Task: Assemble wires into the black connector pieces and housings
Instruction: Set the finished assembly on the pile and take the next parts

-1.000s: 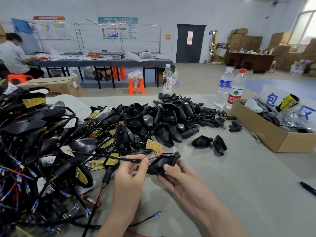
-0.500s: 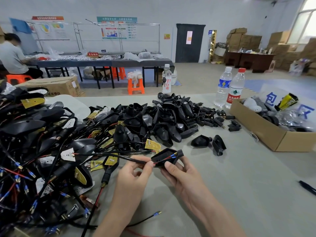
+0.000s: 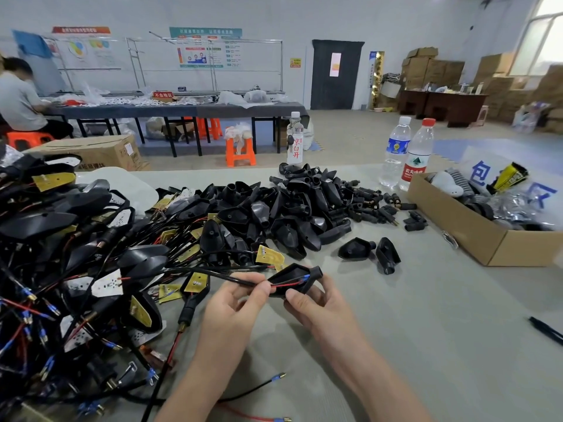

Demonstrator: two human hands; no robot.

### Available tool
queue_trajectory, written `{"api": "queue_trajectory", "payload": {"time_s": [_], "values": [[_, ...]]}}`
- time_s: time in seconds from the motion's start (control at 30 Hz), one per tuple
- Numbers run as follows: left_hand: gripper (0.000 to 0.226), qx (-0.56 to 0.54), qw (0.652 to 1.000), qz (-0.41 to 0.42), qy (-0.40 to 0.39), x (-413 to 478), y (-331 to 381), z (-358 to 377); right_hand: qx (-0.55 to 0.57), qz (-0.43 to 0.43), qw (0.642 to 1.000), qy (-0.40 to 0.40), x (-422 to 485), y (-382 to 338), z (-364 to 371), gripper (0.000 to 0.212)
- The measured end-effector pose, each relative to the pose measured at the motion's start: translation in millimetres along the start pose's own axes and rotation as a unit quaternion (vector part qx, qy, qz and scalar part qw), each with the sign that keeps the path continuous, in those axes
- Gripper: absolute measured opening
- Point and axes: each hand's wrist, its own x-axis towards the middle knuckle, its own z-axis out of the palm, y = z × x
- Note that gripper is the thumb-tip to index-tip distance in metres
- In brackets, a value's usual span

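My right hand holds a black teardrop housing with its open side up, thumb under its near edge. My left hand pinches a black sheathed cable whose red and black wires with blue terminals lie inside the housing, pointing at its tube end. Behind the hands lies a pile of empty black housings, with small black connector pieces at its right end. A tangle of wired housings covers the table's left.
Two loose housings lie right of the hands. A cardboard box of parts stands at right, two water bottles behind it, and a third bottle behind the pile. A black pen lies at far right. A person sits at a far table.
The housing has been turned open side up and raised slightly. The red and black wires now lie inside it, fed toward the tube end.
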Motion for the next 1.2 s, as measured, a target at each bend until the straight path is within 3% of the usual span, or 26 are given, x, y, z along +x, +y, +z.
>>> {"api": "queue_trajectory", "payload": {"time_s": [0.2,0.3,0.43,0.57,0.73,0.83,1.0,1.2], "values": [[0.01,0.054,0.998,0.022,0.035,0.6,-4.0,0.8,0.084,0.016,0.996,-0.011,-0.6,-4.2,-0.2,0.045],[0.01,0.117,0.991,0.058,0.036,-1.8,-6.1,1.2,0.08,0.019,0.996,-0.022,-1.0,-3.2,0.7,0.044],[0.008,0.104,0.992,0.051,0.044,0.0,-6.1,0.8,0.058,0.018,0.997,-0.047,-0.8,2.6,3.0,0.036],[0.011,0.137,0.988,0.057,0.043,-1.4,-4.4,0.8,0.034,0.032,0.998,-0.045,-1.3,7.0,7.2,0.046],[0.023,0.162,0.984,0.072,0.013,-1.2,-0.7,2.9,0.095,0.076,0.989,-0.089,-5.1,0.2,19.9,0.029],[0.017,0.137,0.989,0.054,-0.022,-1.9,-3.1,3.8,0.118,0.117,0.985,-0.037,-4.6,-2.7,20.2,0.043],[0.016,0.115,0.991,0.055,-0.047,-1.3,-6.1,5.2,0.126,0.133,0.983,0.012,-2.4,-8.0,12.0,0.028],[0.018,0.105,0.992,0.041,-0.049,0.7,-10.5,3.4,0.106,0.109,0.986,0.069,-2.8,-11.6,8.0,0.029]]}}
